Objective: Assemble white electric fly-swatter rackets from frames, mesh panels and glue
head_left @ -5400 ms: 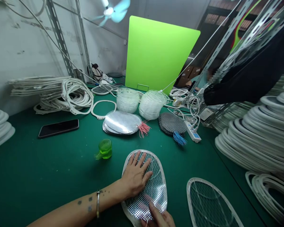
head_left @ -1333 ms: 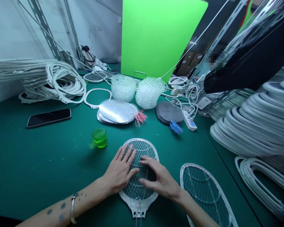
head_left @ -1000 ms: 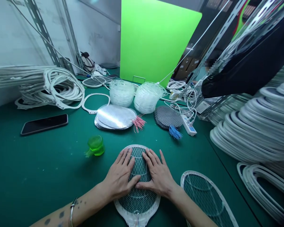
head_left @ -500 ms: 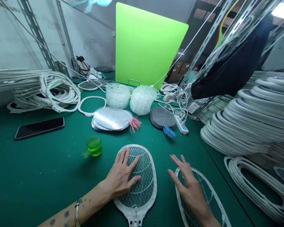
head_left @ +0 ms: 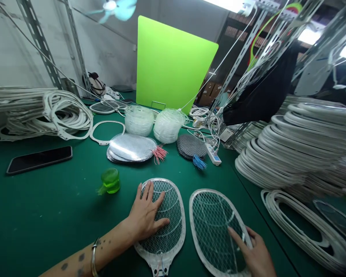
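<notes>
- Mosquito racket (head_left: 168,227), left unit: lies flat on the green bench mat (head_left: 46,219), near edge, handle end toward the wearer, mesh face up.
- Second mosquito racket (head_left: 210,223): lies flat just right of the first, not touching it, its lower end partly cut off by the frame edge.
- Left hand (head_left: 147,217): palm down on the left unit's mesh, fingers spread and apart, no clamp on the frame. Metal bangle (head_left: 93,257) on the wrist.
- Right hand (head_left: 255,256): at the near right rim of the second unit, thumb and forefinger apart over the mesh. Whether it grips the rim cannot be determined.
- Far of the rackets: foil-faced mesh discs with pink wires (head_left: 131,149), grey mesh discs with blue wires (head_left: 190,147), and two stacks of clear plastic grids (head_left: 138,120) (head_left: 167,125).
- Left of the units: green plastic cup (head_left: 110,181) near the left hand; smartphone (head_left: 39,159) farther left; coiled white racket frames (head_left: 66,115) at far left.
- Right side: stacked white racket frames (head_left: 288,150); power strip (head_left: 212,154) at the far bench area.
</notes>
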### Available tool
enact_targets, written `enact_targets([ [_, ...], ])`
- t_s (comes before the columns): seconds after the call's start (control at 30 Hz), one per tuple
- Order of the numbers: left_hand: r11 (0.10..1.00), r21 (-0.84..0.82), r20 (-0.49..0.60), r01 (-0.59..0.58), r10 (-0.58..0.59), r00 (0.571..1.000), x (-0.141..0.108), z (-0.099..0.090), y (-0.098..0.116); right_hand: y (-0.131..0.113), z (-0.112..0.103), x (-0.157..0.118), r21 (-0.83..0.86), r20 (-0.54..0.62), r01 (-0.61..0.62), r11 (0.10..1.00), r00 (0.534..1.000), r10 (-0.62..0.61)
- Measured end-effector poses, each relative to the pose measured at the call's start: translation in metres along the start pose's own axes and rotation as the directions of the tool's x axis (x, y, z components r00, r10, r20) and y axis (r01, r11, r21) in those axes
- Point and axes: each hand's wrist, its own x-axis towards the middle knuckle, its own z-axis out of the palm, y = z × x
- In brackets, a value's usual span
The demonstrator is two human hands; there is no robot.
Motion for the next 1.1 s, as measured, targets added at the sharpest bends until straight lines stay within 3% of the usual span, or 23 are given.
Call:
enact_targets([
  [0.03,1.0,0.009,0.007,0.002,-0.002,1.0,0.001,-0.001,0.001,-0.017,0.003,-0.007,0.071,0.064,-0.044,0.997,0.997,0.039],
  [0.1,1.0,0.016,0.023,0.005,-0.006,1.0,0.004,-0.004,0.002,-0.049,0.006,-0.023,0.18,0.115,-0.012,0.984,0.993,-0.01],
  [0.23,1.0,-0.001,0.075,0.015,-0.015,0.997,0.008,-0.009,0.003,-0.104,0.013,-0.068,0.251,0.199,0.171,0.953,0.954,-0.223],
  [0.33,0.998,-0.059,0.063,0.01,-0.006,0.998,0.007,-0.018,0.004,-0.132,0.035,-0.105,0.174,0.325,0.34,0.924,0.866,-0.38],
  [0.43,0.954,-0.298,-0.093,0.024,-0.054,0.994,-0.001,-0.039,0.004,-0.134,0.073,-0.135,0.075,0.432,0.517,0.853,0.754,-0.495],
  [0.5,0.783,-0.62,-0.139,0.045,-0.167,0.976,-0.013,-0.053,0.002,-0.121,0.102,-0.15,-0.007,0.466,0.618,0.786,0.697,-0.545],
  [0.57,0.448,-0.889,-0.019,0.093,-0.238,0.971,-0.026,-0.061,-0.001,-0.102,0.129,-0.161,-0.08,0.508,0.7,0.71,0.641,-0.575],
  [0.63,0.178,-0.969,0.125,0.172,-0.247,0.961,-0.037,-0.059,-0.004,-0.085,0.146,-0.163,-0.101,0.58,0.767,0.634,0.563,-0.589],
  [0.7,0.08,-0.969,0.202,0.233,-0.283,0.938,-0.046,-0.05,-0.008,-0.072,0.149,-0.154,-0.059,0.653,0.81,0.583,0.473,-0.591],
  [0.73,0.064,-0.966,0.219,0.249,-0.306,0.927,-0.048,-0.045,-0.01,-0.069,0.145,-0.145,-0.041,0.659,0.805,0.592,0.467,-0.589],
  [0.77,0.055,-0.963,0.232,0.263,-0.319,0.919,-0.05,-0.04,-0.011,-0.067,0.138,-0.133,-0.047,0.64,0.776,0.629,0.507,-0.577],
  [0.8,0.048,-0.959,0.248,0.278,-0.324,0.913,-0.051,-0.037,-0.011,-0.066,0.128,-0.12,-0.087,0.577,0.707,0.702,0.61,-0.543],
  [0.83,0.043,-0.953,0.269,0.298,-0.327,0.906,-0.051,-0.036,-0.011,-0.067,0.118,-0.105,-0.153,0.483,0.594,0.79,0.742,-0.465],
  [0.87,0.044,-0.945,0.293,0.325,-0.333,0.896,-0.051,-0.036,-0.011,-0.067,0.108,-0.091,-0.232,0.402,0.471,0.851,0.843,-0.357],
  [0.9,0.049,-0.934,0.316,0.353,-0.34,0.886,-0.05,-0.037,-0.01,-0.067,0.1,-0.079,-0.301,0.346,0.367,0.88,0.902,-0.258],
  [0.97,0.057,-0.916,0.353,0.397,-0.359,0.864,-0.049,-0.039,-0.008,-0.064,0.091,-0.061,-0.33,0.317,0.277,0.903,0.933,-0.17],
  [1.1,0.051,-0.922,0.335,0.384,-0.391,0.857,-0.046,-0.038,-0.004,-0.053,0.096,-0.056,-0.189,0.37,0.274,0.943,0.909,-0.19],
])
